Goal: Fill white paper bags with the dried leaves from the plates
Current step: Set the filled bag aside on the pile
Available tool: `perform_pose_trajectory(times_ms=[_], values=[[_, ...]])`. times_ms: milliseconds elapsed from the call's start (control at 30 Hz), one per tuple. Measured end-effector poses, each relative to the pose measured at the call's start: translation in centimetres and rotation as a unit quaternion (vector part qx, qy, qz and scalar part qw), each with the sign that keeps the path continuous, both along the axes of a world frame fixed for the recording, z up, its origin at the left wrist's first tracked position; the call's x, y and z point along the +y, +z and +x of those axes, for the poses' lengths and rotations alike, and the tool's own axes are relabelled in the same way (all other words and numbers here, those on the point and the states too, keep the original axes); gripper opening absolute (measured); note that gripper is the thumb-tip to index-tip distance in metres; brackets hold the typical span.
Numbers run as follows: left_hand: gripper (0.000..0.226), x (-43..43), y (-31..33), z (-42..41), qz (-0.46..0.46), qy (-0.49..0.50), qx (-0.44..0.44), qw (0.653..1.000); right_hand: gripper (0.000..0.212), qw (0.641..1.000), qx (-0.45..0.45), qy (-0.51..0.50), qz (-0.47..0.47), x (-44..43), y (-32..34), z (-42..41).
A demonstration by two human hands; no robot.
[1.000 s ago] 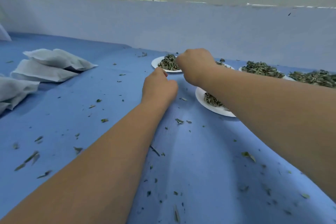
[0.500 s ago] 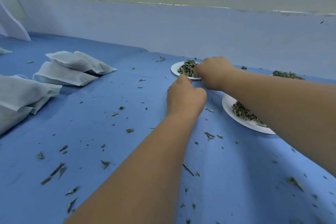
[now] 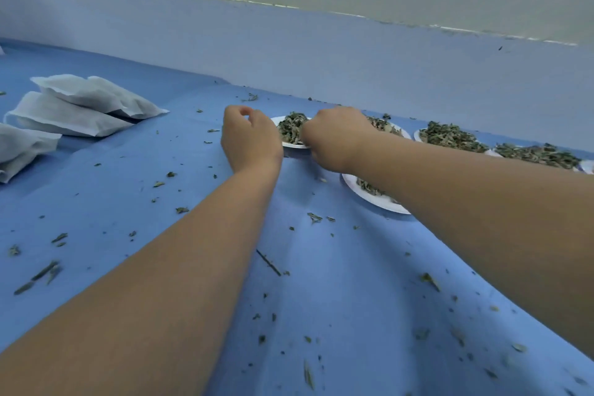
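Note:
A small white plate (image 3: 290,145) heaped with dried green leaves (image 3: 291,129) sits near the back of the blue table. My right hand (image 3: 337,138) is at its right side, fingers curled round the near-right rim. My left hand (image 3: 250,138) is just left of the plate with its back to me, fingers curled and thumb meeting forefinger, with nothing seen in it. Three white paper bags lie at the left: one (image 3: 96,96) on top of another (image 3: 58,117), and a third (image 3: 22,148) at the edge.
More plates of leaves stand along the back right: (image 3: 387,127), (image 3: 450,138), (image 3: 536,154). Another plate (image 3: 381,202) lies partly under my right forearm. Loose leaf bits are scattered over the blue cloth (image 3: 321,315). A low blue wall (image 3: 321,67) bounds the far side.
My left hand has moved from the near side of the plate up to its left rim. My right hand has settled lower onto the plate's right rim. The view has shifted.

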State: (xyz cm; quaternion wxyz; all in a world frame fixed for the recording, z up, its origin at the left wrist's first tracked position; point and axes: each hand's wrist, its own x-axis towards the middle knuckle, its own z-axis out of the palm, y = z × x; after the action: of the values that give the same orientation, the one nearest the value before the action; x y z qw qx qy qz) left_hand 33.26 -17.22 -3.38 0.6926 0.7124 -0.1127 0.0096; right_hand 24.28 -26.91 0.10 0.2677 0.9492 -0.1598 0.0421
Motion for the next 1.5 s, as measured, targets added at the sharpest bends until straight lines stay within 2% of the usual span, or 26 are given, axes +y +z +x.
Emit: perform_pose_trajectory(times_ms=[67,167,233,467,567,700,900,1033,1167,1333,1500], values=[[0.022,1.1,0.9,-0.1,0.007,0.015,0.01,1.0,0.023,1.0,0.006,0.019,-0.006,2.4,0.7,-1.8],[0.022,3.4,1.1,-0.5,0.075,-0.029,-0.006,0.997,0.033,0.999,0.0,0.041,0.007,6.4,0.8,-4.9],[0.022,5.5,1.1,-1.5,0.148,-0.063,-0.033,0.986,0.032,0.998,0.004,0.06,-0.003,8.7,0.5,-7.0],[0.018,12.6,0.3,-5.3,0.294,-0.148,-0.094,0.94,0.031,0.994,0.004,0.11,-0.012,15.4,-0.3,-14.8],[0.014,14.6,-0.4,-7.5,0.283,-0.183,-0.105,0.936,0.033,0.993,-0.001,0.117,0.004,17.5,-0.7,-17.6],[0.02,16.1,-0.6,-10.3,0.312,-0.22,-0.144,0.913,0.022,0.995,-0.01,0.098,0.026,19.1,-1.2,-20.6],[0.014,16.4,1.4,-13.4,0.259,-0.181,-0.071,0.946,0.019,0.994,-0.066,0.067,0.052,19.8,0.0,-25.0],[0.012,15.7,3.0,-17.6,0.118,-0.208,0.0,0.971,0.016,0.994,-0.094,0.019,0.057,19.4,1.4,-30.5],[0.02,14.1,4.1,-23.4,0.079,-0.266,0.019,0.961,0.02,0.991,-0.108,-0.051,0.062,19.0,2.5,-37.5],[0.03,13.0,2.9,-28.8,0.11,-0.295,-0.042,0.948,0.021,0.987,-0.109,-0.095,0.069,19.0,1.4,-44.0],[0.017,12.8,1.3,-31.1,0.157,-0.275,-0.105,0.943,0.023,0.969,-0.186,-0.09,0.136,18.7,-0.7,-46.9]])
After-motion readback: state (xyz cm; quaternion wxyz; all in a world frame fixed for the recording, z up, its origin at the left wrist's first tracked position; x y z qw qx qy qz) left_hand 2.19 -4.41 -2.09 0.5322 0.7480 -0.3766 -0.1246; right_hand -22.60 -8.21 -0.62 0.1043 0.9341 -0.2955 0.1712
